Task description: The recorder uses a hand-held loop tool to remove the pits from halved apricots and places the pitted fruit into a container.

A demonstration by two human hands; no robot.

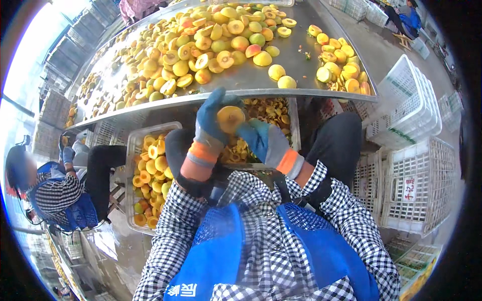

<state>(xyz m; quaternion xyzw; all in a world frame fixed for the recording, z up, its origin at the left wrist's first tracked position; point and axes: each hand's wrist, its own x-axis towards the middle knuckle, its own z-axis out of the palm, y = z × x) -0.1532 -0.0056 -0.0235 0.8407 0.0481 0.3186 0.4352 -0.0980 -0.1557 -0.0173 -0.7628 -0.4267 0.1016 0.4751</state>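
Note:
My left hand (211, 119), in a blue-coated work glove with an orange cuff band, grips a yellow peach half (230, 117) with its cut face up. Close against the fruit's lower right side, my similarly gloved right hand (262, 142) has its fingers curled in. Blur hides whether it holds a small tool. Below both hands, a white crate (295, 128) contains yellow fruit scraps (269, 111). Beyond them, halved and whole yellow peaches (226, 41) lie heaped on a metal table (241, 81).
Peach halves fill a white crate (130, 180) beside my left knee. A smaller fruit group (340, 62) lies at the table's right corner. White plastic crates (418, 184) are stacked to my right. A co-worker (62, 188) sits at left; another person (408, 19) is far right.

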